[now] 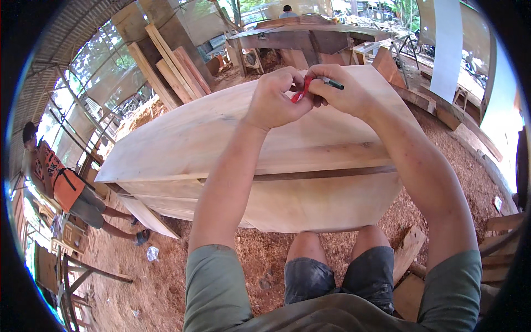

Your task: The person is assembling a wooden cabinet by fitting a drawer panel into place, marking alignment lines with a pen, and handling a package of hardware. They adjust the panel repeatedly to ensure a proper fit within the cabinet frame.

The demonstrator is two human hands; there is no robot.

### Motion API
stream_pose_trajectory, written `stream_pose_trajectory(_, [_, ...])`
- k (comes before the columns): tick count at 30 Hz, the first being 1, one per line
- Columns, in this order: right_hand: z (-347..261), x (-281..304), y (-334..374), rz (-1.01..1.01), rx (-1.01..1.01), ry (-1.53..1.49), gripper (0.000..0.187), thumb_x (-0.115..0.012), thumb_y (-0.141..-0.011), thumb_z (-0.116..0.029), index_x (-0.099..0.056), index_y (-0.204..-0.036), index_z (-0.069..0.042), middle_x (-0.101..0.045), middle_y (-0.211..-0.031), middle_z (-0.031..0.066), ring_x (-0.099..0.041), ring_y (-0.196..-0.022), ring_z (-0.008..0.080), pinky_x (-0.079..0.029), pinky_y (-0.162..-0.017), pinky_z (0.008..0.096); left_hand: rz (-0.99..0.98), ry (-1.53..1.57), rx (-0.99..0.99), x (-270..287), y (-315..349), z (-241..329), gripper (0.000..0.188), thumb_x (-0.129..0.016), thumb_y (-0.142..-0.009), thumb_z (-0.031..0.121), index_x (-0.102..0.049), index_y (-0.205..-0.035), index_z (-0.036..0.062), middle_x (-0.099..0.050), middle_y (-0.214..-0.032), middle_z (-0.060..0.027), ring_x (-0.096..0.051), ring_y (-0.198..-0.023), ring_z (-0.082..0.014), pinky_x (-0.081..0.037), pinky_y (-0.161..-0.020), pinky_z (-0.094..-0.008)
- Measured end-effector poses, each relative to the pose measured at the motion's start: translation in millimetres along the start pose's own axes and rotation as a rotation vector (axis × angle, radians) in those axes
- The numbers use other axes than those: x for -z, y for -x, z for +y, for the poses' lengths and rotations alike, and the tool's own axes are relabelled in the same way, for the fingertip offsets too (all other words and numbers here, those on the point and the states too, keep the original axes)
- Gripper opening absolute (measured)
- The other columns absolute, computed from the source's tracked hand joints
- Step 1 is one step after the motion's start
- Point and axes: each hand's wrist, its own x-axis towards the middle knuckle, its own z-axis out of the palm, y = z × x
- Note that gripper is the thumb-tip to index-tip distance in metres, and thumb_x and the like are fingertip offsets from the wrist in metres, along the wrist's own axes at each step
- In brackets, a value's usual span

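Observation:
Both my hands meet above the far part of a pale wooden boat hull (221,130), which lies upside down before me. My left hand (278,98) is closed on a small red object (302,93), whose kind I cannot make out. With bent fingers, my right hand (345,91) pinches at the other side of it. A dark green pen-like stick (333,83) pokes out from the right hand's grip. Its other end is hidden by the fingers.
At the left stands a person in an orange top (65,180). Planks (176,69) lean at the back left, and another hull (310,40) rests beyond. Wood offcuts (409,252) lie by my right leg. Shavings cover the ground (160,282). Someone else (287,12) is far behind.

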Motion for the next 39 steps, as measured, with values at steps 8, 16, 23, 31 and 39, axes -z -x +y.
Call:
stream_pose_trajectory(8, [7.4, 1.8, -2.7, -0.026, -0.045, -0.008, 0.017, -0.057, -0.094, -0.015, -0.066, -0.095, 0.000, -0.060, -0.074, 0.0014, -0.054, -0.066, 0.0083, -0.042, -0.060, 0.0254, 0.045, -0.134, 0.017, -6.2, 2.1, 0.5, 0.014, -0.075, -0.073, -0.002, -0.067, -0.083, 0.0010, -0.068, -0.075, -0.0085, -0.071, -0.072, -0.0189, -0.058, -0.065, -0.0304])
stream_pose_trajectory(16, [7.1, 0.1, -3.3, 0.081, -0.043, -0.018, 0.021, -0.058, -0.093, -0.015, -0.068, -0.086, 0.003, -0.060, -0.067, 0.0036, -0.053, -0.062, 0.0095, -0.044, -0.057, 0.0281, 0.053, -0.514, -0.160, -12.4, -5.9, 20.5, 0.017, -0.075, -0.064, 0.013, -0.059, -0.067, 0.0069, -0.061, -0.072, -0.0090, -0.063, -0.066, -0.0291, -0.053, -0.057, -0.0404])
stream_pose_trajectory(23, [24.1, -0.2, -15.0, 0.014, 0.016, 0.127, 0.025, -0.064, -0.086, -0.024, -0.069, -0.090, 0.001, -0.064, -0.071, 0.0085, -0.059, -0.068, 0.0156, -0.049, -0.065, 0.0337, -0.099, -0.400, -0.003, 1.3, 0.9, 7.1, 0.015, -0.078, -0.070, 0.007, -0.064, -0.076, 0.0045, -0.066, -0.077, -0.0065, -0.066, -0.068, -0.0207, -0.052, -0.059, -0.0311])
stream_pose_trajectory(31, [26.8, 6.9, -11.0, 0.007, 0.037, 0.150, 0.026, -0.065, -0.086, -0.025, -0.071, -0.094, -0.001, -0.067, -0.075, 0.0119, -0.063, -0.072, 0.0203, -0.050, -0.069, 0.0364, -0.153, 0.058, 0.248, 2.5, 3.0, 0.6, 0.010, -0.070, -0.082, -0.005, -0.067, -0.087, 0.0027, -0.068, -0.078, -0.0023, -0.065, -0.071, -0.0095, -0.052, -0.062, -0.0257])
stream_pose_trajectory(39, [36.4, 2.2, -17.5, 0.139, 0.123, 0.204, 0.022, -0.064, -0.086, -0.021, -0.070, -0.088, 0.000, -0.065, -0.072, 0.0094, -0.059, -0.065, 0.0162, -0.048, -0.063, 0.0330, -0.087, -0.306, 0.042, -5.4, -0.4, -3.8, 0.005, -0.068, -0.085, 0.000, -0.065, -0.081, -0.0002, -0.066, -0.074, -0.0075, -0.068, -0.062, -0.0152, -0.051, -0.054, -0.0286])
